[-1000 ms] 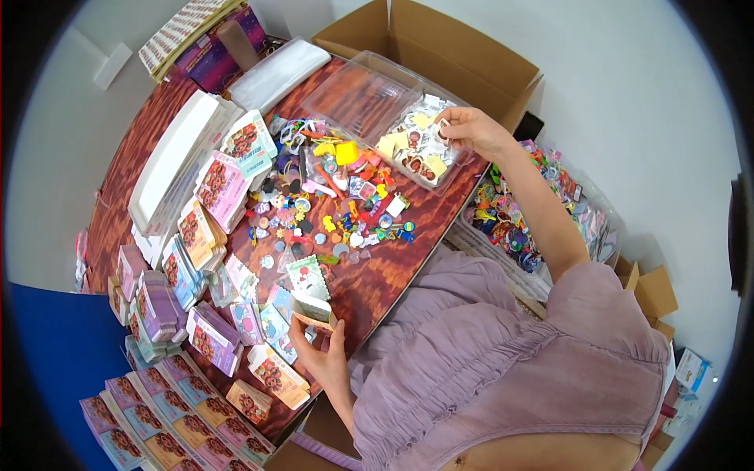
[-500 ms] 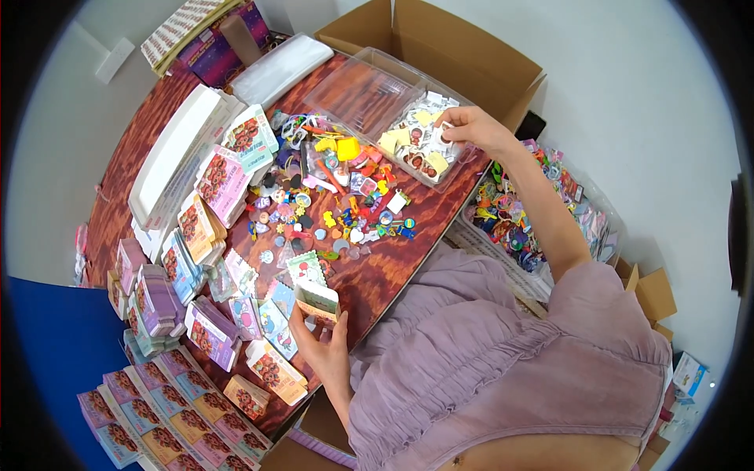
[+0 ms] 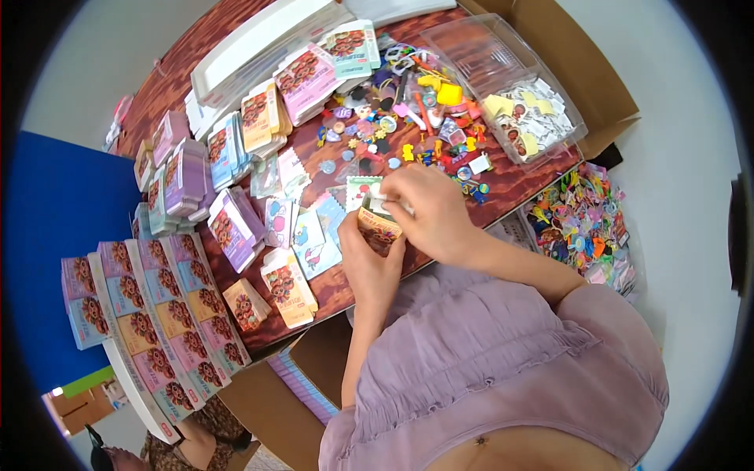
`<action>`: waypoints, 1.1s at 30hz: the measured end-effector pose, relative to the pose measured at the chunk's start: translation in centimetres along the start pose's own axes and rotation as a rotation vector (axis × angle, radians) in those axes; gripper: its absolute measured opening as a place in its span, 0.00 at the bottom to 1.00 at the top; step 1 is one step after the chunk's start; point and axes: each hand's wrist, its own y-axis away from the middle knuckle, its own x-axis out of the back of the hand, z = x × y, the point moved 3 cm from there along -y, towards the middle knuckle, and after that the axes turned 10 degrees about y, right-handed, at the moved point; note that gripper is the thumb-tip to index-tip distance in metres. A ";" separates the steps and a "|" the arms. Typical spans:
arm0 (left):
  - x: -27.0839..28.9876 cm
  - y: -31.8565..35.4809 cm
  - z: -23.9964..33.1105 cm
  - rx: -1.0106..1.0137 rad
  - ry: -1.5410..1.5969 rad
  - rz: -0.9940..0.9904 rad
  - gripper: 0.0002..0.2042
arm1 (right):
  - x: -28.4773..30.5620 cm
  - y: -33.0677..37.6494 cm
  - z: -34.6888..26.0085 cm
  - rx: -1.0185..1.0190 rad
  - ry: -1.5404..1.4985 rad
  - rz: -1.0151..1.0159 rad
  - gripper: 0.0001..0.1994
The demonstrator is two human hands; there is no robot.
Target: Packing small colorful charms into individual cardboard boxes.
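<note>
My left hand (image 3: 365,265) holds a small orange printed box (image 3: 380,228) upright near the table's front edge, its top open. My right hand (image 3: 432,210) is closed over the mouth of this box, pinching a small white piece (image 3: 377,191) that the fingers partly hide. Just behind the box lies a green-edged card (image 3: 357,184). Left of it are pale blue printed cards (image 3: 318,243). Small colourful trinkets (image 3: 393,129) are spread beyond my hands. A clear plastic tray (image 3: 580,129) farther right holds white slips (image 3: 542,106) and yellow pieces.
Stacks of flat printed boxes (image 3: 263,118) stand along the left, by a long white carton (image 3: 267,47). Rows of printed boxes (image 3: 157,322) rest at the lower left. A bag of trinkets (image 3: 581,228) sits beside the table. A person (image 3: 200,443) is partly visible lower left.
My right hand has moved from the tray's white slips to the box in my left hand, bringing a small white piece. The view has shifted, so the table appears farther right and higher.
</note>
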 end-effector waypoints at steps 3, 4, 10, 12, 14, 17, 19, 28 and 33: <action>0.6 0.0 -0.4 0.009 -0.005 0.036 0.34 | -0.9 -0.3 -0.9 0.076 0.105 -0.121 0.09; 0.8 0.0 -0.3 -0.002 -0.032 0.041 0.34 | -1.1 -0.4 -1.0 0.102 0.117 -0.159 0.09; 1.5 0.0 0.0 0.023 -0.029 0.122 0.34 | -0.9 -0.5 -1.0 0.158 -0.019 -0.120 0.10; 1.8 0.2 -0.4 0.061 -0.007 0.152 0.35 | -0.8 0.2 -1.1 0.169 -0.027 -0.096 0.10; 2.0 0.5 -0.5 0.096 0.017 0.179 0.35 | -0.9 1.0 -0.8 0.179 -0.030 -0.070 0.10; 2.0 0.9 -0.4 0.144 0.085 0.081 0.34 | -1.9 1.6 1.3 -0.340 -0.530 -0.356 0.11; 2.2 1.2 0.7 0.218 0.552 0.077 0.31 | -2.3 1.4 2.2 -0.471 -0.815 -0.360 0.12; 2.9 1.2 -0.2 0.259 0.838 -0.148 0.27 | -2.0 2.4 3.7 -0.361 -0.880 -0.560 0.09; 3.1 1.1 -0.9 0.224 0.583 -0.168 0.24 | -1.5 2.0 2.5 -0.291 -0.549 -0.480 0.08</action>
